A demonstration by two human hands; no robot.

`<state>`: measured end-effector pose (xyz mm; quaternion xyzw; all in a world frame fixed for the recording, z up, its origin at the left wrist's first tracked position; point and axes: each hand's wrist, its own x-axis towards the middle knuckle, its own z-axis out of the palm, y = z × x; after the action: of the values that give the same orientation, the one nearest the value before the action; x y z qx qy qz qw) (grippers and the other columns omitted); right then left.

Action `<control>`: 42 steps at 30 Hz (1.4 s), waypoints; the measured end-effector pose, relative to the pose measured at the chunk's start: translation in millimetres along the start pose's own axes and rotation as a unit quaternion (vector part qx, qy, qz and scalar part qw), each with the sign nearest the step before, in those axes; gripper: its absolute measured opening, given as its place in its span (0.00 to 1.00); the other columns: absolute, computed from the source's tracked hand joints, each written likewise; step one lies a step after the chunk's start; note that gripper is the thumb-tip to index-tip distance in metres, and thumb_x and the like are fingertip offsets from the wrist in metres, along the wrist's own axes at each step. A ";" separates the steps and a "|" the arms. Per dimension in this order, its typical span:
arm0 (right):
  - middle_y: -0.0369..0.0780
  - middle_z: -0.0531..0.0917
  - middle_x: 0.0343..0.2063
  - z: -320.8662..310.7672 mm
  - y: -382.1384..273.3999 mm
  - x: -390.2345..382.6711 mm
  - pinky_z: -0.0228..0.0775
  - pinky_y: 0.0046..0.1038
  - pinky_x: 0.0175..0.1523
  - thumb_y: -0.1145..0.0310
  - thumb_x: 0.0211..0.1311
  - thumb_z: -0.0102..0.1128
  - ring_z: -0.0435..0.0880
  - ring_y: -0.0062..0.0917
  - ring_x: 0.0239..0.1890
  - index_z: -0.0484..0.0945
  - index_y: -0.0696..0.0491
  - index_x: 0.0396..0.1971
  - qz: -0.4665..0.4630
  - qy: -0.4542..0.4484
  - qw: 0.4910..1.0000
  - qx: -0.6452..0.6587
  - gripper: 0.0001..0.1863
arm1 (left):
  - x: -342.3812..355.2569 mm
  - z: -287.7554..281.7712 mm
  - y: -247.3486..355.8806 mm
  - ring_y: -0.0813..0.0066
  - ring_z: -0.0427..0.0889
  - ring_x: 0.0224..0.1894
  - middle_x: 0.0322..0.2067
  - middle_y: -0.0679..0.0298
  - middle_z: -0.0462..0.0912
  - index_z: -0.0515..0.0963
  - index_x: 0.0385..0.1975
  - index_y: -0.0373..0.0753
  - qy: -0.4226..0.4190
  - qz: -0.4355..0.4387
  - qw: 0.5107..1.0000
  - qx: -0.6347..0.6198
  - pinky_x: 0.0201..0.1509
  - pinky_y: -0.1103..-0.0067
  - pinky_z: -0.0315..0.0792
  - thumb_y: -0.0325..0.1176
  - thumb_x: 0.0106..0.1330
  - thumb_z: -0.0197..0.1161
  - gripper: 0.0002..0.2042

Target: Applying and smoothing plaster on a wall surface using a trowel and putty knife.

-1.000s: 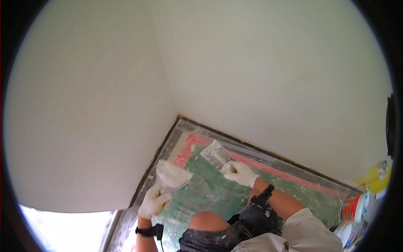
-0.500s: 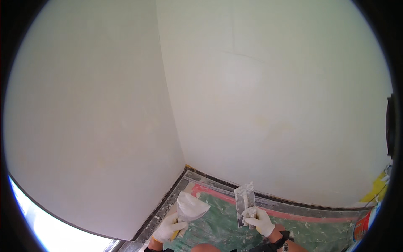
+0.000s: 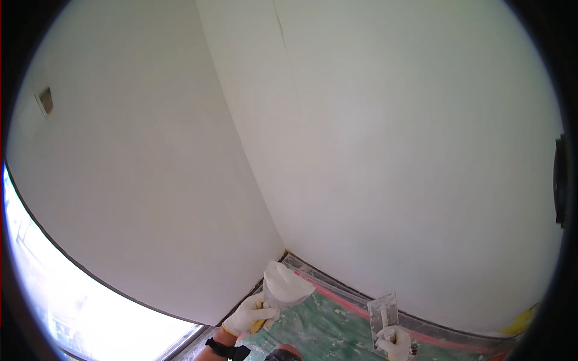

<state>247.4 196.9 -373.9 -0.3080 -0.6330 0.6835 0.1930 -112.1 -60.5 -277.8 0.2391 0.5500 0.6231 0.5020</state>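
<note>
My left hand [image 3: 245,315], in a white work glove, is closed round the yellow handle of a wide putty knife [image 3: 257,326]. A thick heap of white putty [image 3: 286,281] covers its blade, close to the wall corner. In my right hand [image 3: 394,343], also gloved in white, is a rectangular metal plastering trowel [image 3: 384,308]. The trowel's blade points up and away, smeared with white, near the foot of the right wall. Both tools are held above the floor, apart from each other.
Two pale walls, left [image 3: 138,198] and right [image 3: 385,168], meet at a corner. The right wall has a thin crack [image 3: 279,25] high up; the left has a small square recess [image 3: 46,100]. Green sheeting [image 3: 325,328] covers the floor. Bright light enters through an opening [image 3: 90,301] lower left.
The view has turned, bringing in the wall recess and more of the bright opening. In the picture, my left hand shifts slightly right and my right hand moves right and down. Both keep their tools.
</note>
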 end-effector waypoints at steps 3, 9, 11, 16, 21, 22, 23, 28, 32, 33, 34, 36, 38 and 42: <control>0.34 0.75 0.19 0.1 -45.9 0.2 0.62 0.24 0.23 0.59 0.79 0.49 0.70 0.20 0.15 0.81 0.57 0.36 0.085 0.016 0.991 0.101 0.18 | -18.8 32.6 54.5 0.80 0.76 0.24 0.28 0.66 0.79 0.75 0.45 0.36 0.033 -0.023 0.999 0.023 0.29 0.80 0.70 0.32 0.74 0.65 0.09; 0.36 0.88 0.51 57.0 -228.6 46.8 0.76 0.28 0.58 0.70 0.68 0.68 0.85 0.22 0.53 0.80 0.56 0.60 -0.039 -0.162 0.975 -0.144 0.21 | -31.7 65.3 189.2 0.80 0.77 0.24 0.25 0.69 0.76 0.74 0.45 0.36 0.154 -0.009 0.987 0.045 0.27 0.80 0.71 0.26 0.71 0.64 0.07; 0.47 0.88 0.48 92.0 -319.7 58.7 0.77 0.37 0.60 0.68 0.63 0.71 0.87 0.43 0.53 0.83 0.54 0.56 -0.150 -0.167 0.949 -0.222 0.21 | -28.0 88.6 265.0 0.80 0.76 0.24 0.25 0.69 0.75 0.75 0.41 0.36 0.198 -0.016 0.980 0.030 0.27 0.79 0.71 0.24 0.68 0.63 0.06; 0.48 0.87 0.50 160.3 -422.6 48.1 0.76 0.41 0.61 0.69 0.59 0.73 0.85 0.47 0.55 0.84 0.54 0.50 -0.204 -0.223 0.923 -0.239 0.18 | -67.8 134.4 346.3 0.79 0.79 0.26 0.29 0.63 0.80 0.78 0.46 0.31 0.199 0.039 0.964 0.172 0.31 0.80 0.73 0.21 0.65 0.64 0.11; 0.48 0.85 0.54 196.9 -493.9 49.6 0.78 0.44 0.60 0.69 0.59 0.71 0.84 0.48 0.57 0.82 0.54 0.54 -0.360 -0.180 0.860 -0.313 0.22 | -114.3 140.2 431.3 0.61 0.83 0.34 0.35 0.55 0.81 0.76 0.66 0.36 0.138 0.233 0.882 0.385 0.40 0.73 0.76 0.19 0.60 0.63 0.29; 0.48 0.85 0.54 193.4 -499.3 49.7 0.78 0.44 0.60 0.69 0.59 0.71 0.84 0.48 0.57 0.82 0.54 0.54 -0.358 -0.178 0.860 -0.317 0.22 | -123.8 136.5 442.3 0.58 0.83 0.36 0.36 0.53 0.82 0.75 0.70 0.38 0.101 0.212 0.890 0.390 0.42 0.73 0.76 0.18 0.58 0.64 0.33; 0.48 0.84 0.56 195.5 -500.4 53.5 0.76 0.45 0.61 0.68 0.59 0.71 0.83 0.48 0.58 0.81 0.53 0.56 -0.362 -0.188 0.871 -0.274 0.24 | -130.3 124.0 447.1 0.58 0.83 0.36 0.36 0.53 0.82 0.75 0.70 0.38 0.100 0.215 0.889 0.393 0.42 0.73 0.76 0.18 0.58 0.64 0.33; 0.49 0.80 0.61 201.0 -519.7 52.5 0.71 0.47 0.67 0.65 0.61 0.70 0.77 0.49 0.65 0.78 0.53 0.62 -0.426 -0.226 0.807 -0.340 0.28 | -142.1 93.6 434.6 0.55 0.85 0.40 0.41 0.51 0.84 0.77 0.68 0.40 0.066 0.233 0.828 0.507 0.43 0.71 0.78 0.19 0.59 0.63 0.32; 0.46 0.75 0.67 205.1 -520.1 60.6 0.66 0.45 0.72 0.55 0.63 0.70 0.74 0.47 0.68 0.71 0.54 0.69 -0.505 -0.258 0.723 -0.393 0.37 | -128.9 88.5 429.4 0.52 0.85 0.40 0.43 0.50 0.85 0.78 0.67 0.43 0.115 0.208 0.809 0.537 0.44 0.67 0.78 0.22 0.63 0.61 0.29; 0.47 0.73 0.68 207.3 -519.1 62.6 0.66 0.46 0.72 0.55 0.63 0.71 0.74 0.49 0.67 0.70 0.54 0.70 -0.509 -0.250 0.731 -0.381 0.38 | -126.2 83.5 424.2 0.51 0.85 0.41 0.43 0.50 0.86 0.78 0.67 0.44 0.131 0.201 0.804 0.544 0.45 0.66 0.78 0.24 0.64 0.60 0.28; 0.47 0.73 0.68 210.4 -514.1 64.5 0.66 0.46 0.72 0.55 0.63 0.71 0.74 0.49 0.67 0.70 0.54 0.70 -0.511 -0.250 0.729 -0.381 0.38 | -122.3 77.3 419.1 0.50 0.85 0.41 0.43 0.50 0.86 0.79 0.67 0.45 0.146 0.195 0.799 0.550 0.45 0.65 0.79 0.25 0.66 0.59 0.27; 0.50 0.72 0.69 206.5 -502.0 66.4 0.65 0.48 0.72 0.57 0.65 0.69 0.73 0.50 0.68 0.67 0.54 0.72 -0.482 -0.216 0.766 -0.367 0.38 | -108.4 67.0 403.2 0.49 0.85 0.41 0.42 0.49 0.85 0.79 0.67 0.44 0.161 0.194 0.809 0.531 0.45 0.65 0.78 0.25 0.66 0.59 0.26; 0.52 0.72 0.68 199.4 -504.3 74.6 0.65 0.49 0.73 0.59 0.66 0.67 0.72 0.51 0.68 0.67 0.54 0.72 -0.436 -0.247 0.788 -0.358 0.37 | -101.3 43.6 377.6 0.49 0.85 0.40 0.41 0.48 0.85 0.79 0.67 0.44 0.182 0.191 0.815 0.516 0.45 0.64 0.78 0.26 0.67 0.60 0.26; 0.55 0.74 0.64 218.8 -507.1 139.7 0.67 0.51 0.70 0.61 0.69 0.65 0.74 0.53 0.65 0.69 0.56 0.68 -0.383 -0.249 0.826 -0.330 0.31 | -102.9 -10.4 290.2 0.66 0.74 0.27 0.28 0.53 0.75 0.73 0.72 0.44 0.206 0.093 0.878 0.421 0.34 0.71 0.71 0.28 0.68 0.61 0.29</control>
<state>-64.9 187.9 102.4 0.0945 -0.9146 0.3586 0.1612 -186.9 -125.0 14.0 0.3444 0.8266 0.4118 0.1690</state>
